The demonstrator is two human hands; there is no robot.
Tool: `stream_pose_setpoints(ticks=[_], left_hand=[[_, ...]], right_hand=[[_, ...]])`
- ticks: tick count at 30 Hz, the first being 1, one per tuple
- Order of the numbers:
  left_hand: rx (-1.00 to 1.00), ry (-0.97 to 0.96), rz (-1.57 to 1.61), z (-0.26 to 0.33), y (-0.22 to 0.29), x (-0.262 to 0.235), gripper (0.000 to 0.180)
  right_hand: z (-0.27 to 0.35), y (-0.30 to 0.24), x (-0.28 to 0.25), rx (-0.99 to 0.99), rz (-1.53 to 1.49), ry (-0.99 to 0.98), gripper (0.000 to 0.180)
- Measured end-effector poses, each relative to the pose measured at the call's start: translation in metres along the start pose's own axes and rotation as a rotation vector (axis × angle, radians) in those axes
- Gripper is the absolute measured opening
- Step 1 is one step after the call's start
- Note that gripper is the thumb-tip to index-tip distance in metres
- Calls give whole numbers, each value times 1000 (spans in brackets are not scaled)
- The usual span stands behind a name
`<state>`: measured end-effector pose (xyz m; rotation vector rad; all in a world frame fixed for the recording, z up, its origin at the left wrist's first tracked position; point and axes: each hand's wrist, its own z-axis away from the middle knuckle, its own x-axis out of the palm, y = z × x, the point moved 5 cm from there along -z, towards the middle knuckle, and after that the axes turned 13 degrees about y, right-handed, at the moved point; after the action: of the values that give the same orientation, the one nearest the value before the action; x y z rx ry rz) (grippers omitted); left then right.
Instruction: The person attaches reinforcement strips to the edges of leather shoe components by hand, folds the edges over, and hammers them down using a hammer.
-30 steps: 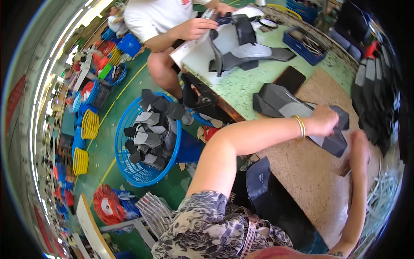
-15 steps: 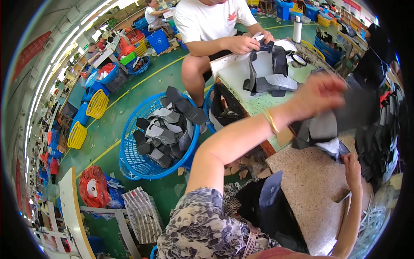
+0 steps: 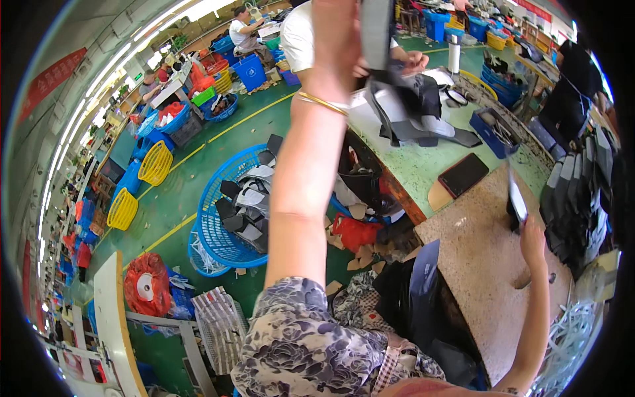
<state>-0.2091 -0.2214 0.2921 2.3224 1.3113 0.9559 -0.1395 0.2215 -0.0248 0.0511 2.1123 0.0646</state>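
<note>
My left hand [image 3: 336, 40] is raised at the top of the view, with a gold bangle on its wrist. Motion smears it, but a flat grey and black shoe-upper piece [image 3: 377, 36] runs along its right side, apparently in its grip. Over the speckled tabletop [image 3: 469, 231] at the right, my right hand [image 3: 533, 241] is closed around the lower end of a narrow, pointed pale-and-dark piece [image 3: 516, 200]. What exactly that piece is, I cannot make out. Grey and black shoe uppers [image 3: 410, 112] lie on the pale green table beyond my left hand.
Across the table sits a person in a white shirt [image 3: 297, 40], largely hidden by my arm. A blue basket [image 3: 211, 198] holds more uppers. Near my right hand are a dark phone [image 3: 463, 175], a blue tool box [image 3: 495, 132] and a hanging row of dark uppers [image 3: 579, 192].
My left hand has swung left and up from over the right side of the table, carrying the dark piece. The right hand has shifted slightly up and left, and the phone and tool box now show.
</note>
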Motion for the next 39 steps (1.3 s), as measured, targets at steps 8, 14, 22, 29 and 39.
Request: stream_pose_setpoints(ticks=[8,14,22,29,39], left_hand=[[-517,-1126,-407,147,-148,74,27],[-699,-1463,97,308,-202,183,21],[-592,-1326,-117,326,-191,202,24],[-381,-1319,-165,325,-188,193,30],[8,-1384,-220,325,-173,196,31]], right_hand=[[19,31,-120,476,-766,266,25],[103,90,-140,685,84,5,29],[85,6,-113,453,-111,-64,44],[146,-12,-219,693,-491,-10,30],[148,-57,-224,525,-594,-221,31]])
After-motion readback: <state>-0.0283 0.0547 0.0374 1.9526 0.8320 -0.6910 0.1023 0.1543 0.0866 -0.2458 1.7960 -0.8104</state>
